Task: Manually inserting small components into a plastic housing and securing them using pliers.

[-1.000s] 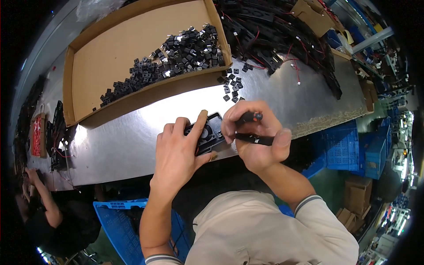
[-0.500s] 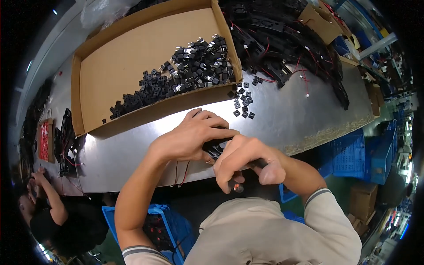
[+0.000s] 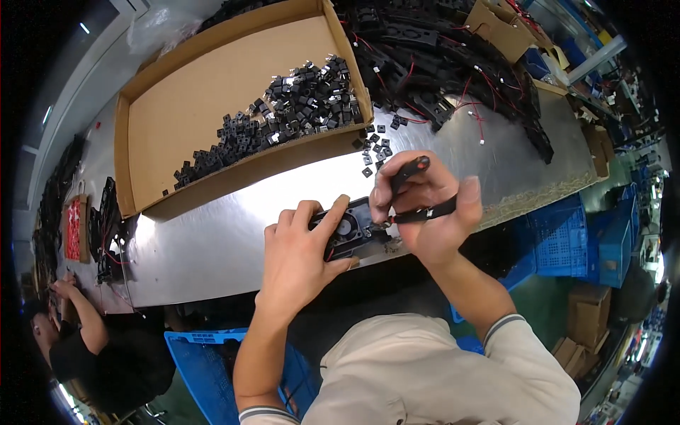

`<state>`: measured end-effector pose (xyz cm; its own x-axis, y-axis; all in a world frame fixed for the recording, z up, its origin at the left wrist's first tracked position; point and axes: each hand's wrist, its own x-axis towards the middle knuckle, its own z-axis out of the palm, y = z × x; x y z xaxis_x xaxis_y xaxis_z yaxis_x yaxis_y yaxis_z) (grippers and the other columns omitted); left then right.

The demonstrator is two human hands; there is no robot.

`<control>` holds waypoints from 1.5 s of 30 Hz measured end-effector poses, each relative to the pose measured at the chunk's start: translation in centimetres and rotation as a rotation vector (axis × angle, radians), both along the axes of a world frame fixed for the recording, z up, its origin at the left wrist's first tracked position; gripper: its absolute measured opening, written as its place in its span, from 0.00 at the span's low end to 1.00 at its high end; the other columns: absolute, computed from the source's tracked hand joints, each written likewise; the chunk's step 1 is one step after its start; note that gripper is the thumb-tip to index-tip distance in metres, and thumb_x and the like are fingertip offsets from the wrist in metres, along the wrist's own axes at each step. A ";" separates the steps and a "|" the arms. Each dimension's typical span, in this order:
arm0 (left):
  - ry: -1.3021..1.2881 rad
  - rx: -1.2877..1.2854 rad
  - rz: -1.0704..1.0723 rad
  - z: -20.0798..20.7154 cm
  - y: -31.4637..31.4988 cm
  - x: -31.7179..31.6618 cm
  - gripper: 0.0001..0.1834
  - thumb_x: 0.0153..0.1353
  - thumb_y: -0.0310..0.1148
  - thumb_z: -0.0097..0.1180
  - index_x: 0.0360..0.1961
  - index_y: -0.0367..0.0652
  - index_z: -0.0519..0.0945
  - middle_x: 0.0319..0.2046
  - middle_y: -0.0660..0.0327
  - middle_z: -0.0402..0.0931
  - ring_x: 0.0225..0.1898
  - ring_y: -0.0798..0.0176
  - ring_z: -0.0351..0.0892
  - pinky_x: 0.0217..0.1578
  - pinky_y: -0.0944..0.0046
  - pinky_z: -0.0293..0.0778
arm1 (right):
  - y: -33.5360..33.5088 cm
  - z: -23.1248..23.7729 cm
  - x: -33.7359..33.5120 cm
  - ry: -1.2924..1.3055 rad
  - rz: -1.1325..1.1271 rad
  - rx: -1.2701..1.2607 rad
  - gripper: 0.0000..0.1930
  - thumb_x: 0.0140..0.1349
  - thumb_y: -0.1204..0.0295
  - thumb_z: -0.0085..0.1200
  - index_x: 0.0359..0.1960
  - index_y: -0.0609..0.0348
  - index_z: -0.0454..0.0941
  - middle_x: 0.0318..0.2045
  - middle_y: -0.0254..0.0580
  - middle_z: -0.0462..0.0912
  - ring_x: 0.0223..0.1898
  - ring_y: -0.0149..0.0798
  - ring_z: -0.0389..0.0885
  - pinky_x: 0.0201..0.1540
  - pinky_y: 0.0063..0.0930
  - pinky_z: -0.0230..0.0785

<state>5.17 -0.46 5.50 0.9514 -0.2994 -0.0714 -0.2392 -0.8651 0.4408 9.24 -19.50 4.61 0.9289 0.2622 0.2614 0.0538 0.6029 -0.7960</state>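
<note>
A long black plastic part with a small round fan (image 3: 346,228) set in it lies at the table's near edge. My left hand (image 3: 292,258) grips it from the left, fingers over the far side and thumb along the near side. In my right hand (image 3: 435,237) is a pair of pliers (image 3: 443,210) with black handles and orange marks, the handles spread apart. Their jaws are at the part just right of the fan, partly hidden by my fingers. Beyond, small square black pieces (image 3: 386,143) lie scattered on the metal table.
A shallow cardboard box (image 3: 205,78) holds a heap of small black parts with metal prongs. Black strips with red wires (image 3: 489,85) are piled at the back right. Blue crates (image 3: 563,244) stand below the table. Another person (image 3: 92,340) sits at the far left.
My right hand has moved right and turned, and the plier handles are now spread. My left hand has shifted back, exposing the fan. The whole view has shifted slightly.
</note>
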 end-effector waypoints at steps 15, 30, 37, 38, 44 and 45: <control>-0.030 0.058 0.102 -0.8 -1.1 -1.2 0.46 0.41 0.40 0.76 0.66 0.58 0.69 0.48 0.58 0.72 0.48 0.50 0.73 0.44 0.49 0.70 | 1.5 0.0 -1.3 -0.138 -0.112 -0.371 0.46 0.60 0.26 0.35 0.49 0.66 0.71 0.35 0.45 0.76 0.33 0.34 0.75 0.37 0.27 0.72; -0.016 0.056 0.099 -0.7 -1.0 -1.4 0.47 0.42 0.39 0.76 0.66 0.59 0.68 0.49 0.57 0.71 0.48 0.49 0.73 0.45 0.48 0.70 | 1.8 0.1 -1.3 -0.099 -0.110 -0.330 0.45 0.60 0.27 0.39 0.50 0.66 0.71 0.35 0.44 0.76 0.35 0.34 0.77 0.39 0.27 0.73; -0.007 0.051 0.096 -0.6 -0.8 -1.3 0.47 0.43 0.39 0.75 0.67 0.59 0.68 0.49 0.58 0.71 0.49 0.49 0.73 0.45 0.49 0.70 | 2.3 0.3 -1.5 -0.132 -0.120 -0.401 0.45 0.61 0.28 0.39 0.49 0.67 0.71 0.34 0.42 0.76 0.33 0.32 0.76 0.37 0.24 0.72; -0.005 0.051 0.098 -0.6 -0.8 -1.3 0.47 0.43 0.39 0.75 0.67 0.59 0.68 0.49 0.58 0.71 0.49 0.49 0.73 0.45 0.49 0.70 | 2.4 0.4 -1.6 -0.136 -0.099 -0.435 0.46 0.61 0.27 0.38 0.48 0.68 0.71 0.34 0.42 0.75 0.33 0.31 0.75 0.36 0.24 0.71; 0.016 0.005 0.097 -0.9 -0.4 -0.7 0.46 0.42 0.39 0.75 0.66 0.58 0.69 0.49 0.58 0.72 0.49 0.50 0.73 0.46 0.49 0.69 | 2.5 0.7 -1.1 -0.114 -0.086 -0.463 0.46 0.61 0.27 0.36 0.45 0.69 0.72 0.32 0.43 0.75 0.31 0.32 0.74 0.32 0.24 0.68; 0.018 -0.012 0.085 -0.8 -0.3 -0.6 0.46 0.42 0.38 0.75 0.66 0.58 0.69 0.49 0.58 0.72 0.49 0.50 0.73 0.46 0.49 0.69 | 2.4 0.7 -1.0 -0.112 -0.078 -0.462 0.46 0.61 0.27 0.36 0.45 0.69 0.72 0.32 0.43 0.75 0.31 0.32 0.74 0.32 0.24 0.68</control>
<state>4.58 -0.81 4.66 0.9721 -0.2186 -0.0856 -0.1571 -0.8765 0.4550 8.29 -17.11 5.29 0.9232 0.3047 0.2341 0.1861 0.1784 -0.9662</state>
